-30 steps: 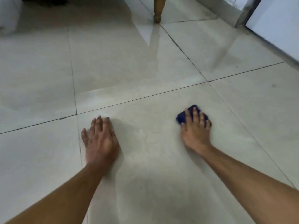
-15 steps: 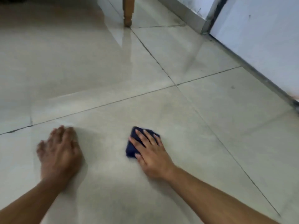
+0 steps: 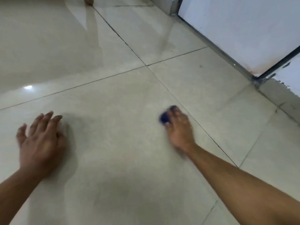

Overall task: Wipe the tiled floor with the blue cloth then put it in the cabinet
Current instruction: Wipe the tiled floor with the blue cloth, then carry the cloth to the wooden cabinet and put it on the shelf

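A small folded blue cloth (image 3: 164, 117) lies on the glossy beige tiled floor (image 3: 113, 95), mostly covered by my right hand (image 3: 180, 129). That hand presses the cloth flat with straight fingers and is blurred by motion. My left hand (image 3: 40, 140) rests palm down on the floor at the left, fingers spread, holding nothing. No cabinet shows in this view.
A white panel (image 3: 243, 30) with a dark frame runs along the right side, meeting a pale skirting (image 3: 279, 98). The foot of a wooden furniture leg (image 3: 88, 0) stands at the top edge. Dark grout lines cross the tiles.
My right hand has slid the cloth to the right across the tile. The view has swung right, showing more of the white panel. My left hand stays planted on the floor.
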